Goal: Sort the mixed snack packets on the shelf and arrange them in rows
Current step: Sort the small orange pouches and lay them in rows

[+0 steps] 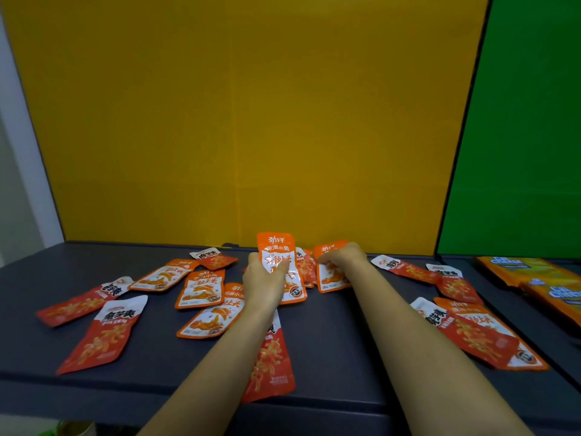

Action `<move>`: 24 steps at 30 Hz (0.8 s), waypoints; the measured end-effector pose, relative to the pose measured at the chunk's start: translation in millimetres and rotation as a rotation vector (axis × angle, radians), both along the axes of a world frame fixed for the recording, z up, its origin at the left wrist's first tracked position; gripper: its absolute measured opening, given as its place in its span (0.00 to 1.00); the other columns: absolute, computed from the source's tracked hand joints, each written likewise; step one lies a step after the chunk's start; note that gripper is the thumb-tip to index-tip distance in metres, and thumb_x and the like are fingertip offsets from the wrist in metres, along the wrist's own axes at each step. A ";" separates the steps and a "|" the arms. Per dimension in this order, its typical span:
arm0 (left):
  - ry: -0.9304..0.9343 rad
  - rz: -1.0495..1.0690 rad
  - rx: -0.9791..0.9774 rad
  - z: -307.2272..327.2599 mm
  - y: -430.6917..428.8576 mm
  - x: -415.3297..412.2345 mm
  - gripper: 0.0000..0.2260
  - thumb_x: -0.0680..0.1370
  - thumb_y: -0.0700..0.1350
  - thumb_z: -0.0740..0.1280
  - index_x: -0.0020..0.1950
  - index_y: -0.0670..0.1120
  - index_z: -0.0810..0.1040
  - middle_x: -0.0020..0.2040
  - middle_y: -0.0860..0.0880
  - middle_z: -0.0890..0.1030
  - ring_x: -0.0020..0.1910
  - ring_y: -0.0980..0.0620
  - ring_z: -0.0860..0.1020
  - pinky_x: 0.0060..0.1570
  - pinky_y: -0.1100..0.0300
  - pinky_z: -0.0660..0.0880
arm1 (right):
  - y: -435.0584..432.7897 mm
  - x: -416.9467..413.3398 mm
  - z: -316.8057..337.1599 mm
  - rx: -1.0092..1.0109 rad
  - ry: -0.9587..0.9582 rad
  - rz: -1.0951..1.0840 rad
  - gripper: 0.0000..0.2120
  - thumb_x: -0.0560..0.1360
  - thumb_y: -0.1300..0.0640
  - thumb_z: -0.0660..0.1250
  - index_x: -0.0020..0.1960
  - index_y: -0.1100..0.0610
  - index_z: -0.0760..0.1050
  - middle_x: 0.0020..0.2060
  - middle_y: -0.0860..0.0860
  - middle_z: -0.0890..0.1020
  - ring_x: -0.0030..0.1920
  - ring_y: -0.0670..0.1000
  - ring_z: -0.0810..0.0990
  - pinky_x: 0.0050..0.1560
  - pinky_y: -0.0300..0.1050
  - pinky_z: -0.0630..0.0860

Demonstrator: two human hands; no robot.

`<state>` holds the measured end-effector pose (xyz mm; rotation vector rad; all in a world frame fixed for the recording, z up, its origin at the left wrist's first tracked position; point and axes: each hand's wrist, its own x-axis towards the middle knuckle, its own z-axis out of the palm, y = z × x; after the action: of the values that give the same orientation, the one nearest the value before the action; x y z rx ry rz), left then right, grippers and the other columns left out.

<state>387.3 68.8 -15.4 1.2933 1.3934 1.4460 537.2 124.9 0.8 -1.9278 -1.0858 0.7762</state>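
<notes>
Orange fish-snack packets and red noodle-snack packets lie mixed across the dark shelf (330,335). My left hand (262,278) grips one orange packet (278,247) and holds it upright above the shelf's middle. My right hand (341,256) has curled fingers on another orange packet (330,278) lying near the back wall. Several orange packets (199,289) lie left of centre. Red packets (100,335) lie at the left. One red packet (270,360) lies partly under my left forearm. More red and orange packets (481,335) overlap at the right.
A yellow panel (245,121) backs the shelf and a green panel (518,136) backs the neighbouring bay. Yellow cheese-snack bags (534,275) lie on the shelf at the far right. The shelf's front edge (188,391) runs below my forearms.
</notes>
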 end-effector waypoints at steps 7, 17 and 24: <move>0.032 0.012 0.008 -3.7 2.8 0.3 0.14 0.76 0.44 0.67 0.58 0.40 0.71 0.56 0.41 0.78 0.55 0.42 0.77 0.56 0.45 0.75 | 9.2 -1.2 -3.9 0.145 0.082 -0.075 0.10 0.66 0.57 0.75 0.36 0.59 0.75 0.49 0.59 0.83 0.49 0.58 0.82 0.54 0.52 0.79; 0.028 0.018 0.031 -4.4 6.7 3.1 0.15 0.76 0.45 0.66 0.61 0.41 0.71 0.58 0.43 0.78 0.56 0.43 0.78 0.57 0.46 0.75 | -25.1 14.0 34.8 0.551 -0.053 -0.214 0.25 0.68 0.53 0.74 0.60 0.58 0.69 0.59 0.56 0.78 0.59 0.57 0.77 0.55 0.52 0.72; -0.186 -0.042 0.094 8.4 -2.0 0.3 0.08 0.74 0.42 0.69 0.52 0.46 0.73 0.54 0.42 0.80 0.53 0.42 0.80 0.56 0.45 0.76 | -95.8 22.6 51.9 0.699 0.457 -0.088 0.19 0.71 0.59 0.72 0.58 0.58 0.70 0.51 0.56 0.82 0.46 0.54 0.83 0.41 0.46 0.80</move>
<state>387.6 66.8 -7.0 1.2041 1.1827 1.5759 559.9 29.1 52.7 -1.1294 -0.8286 0.6306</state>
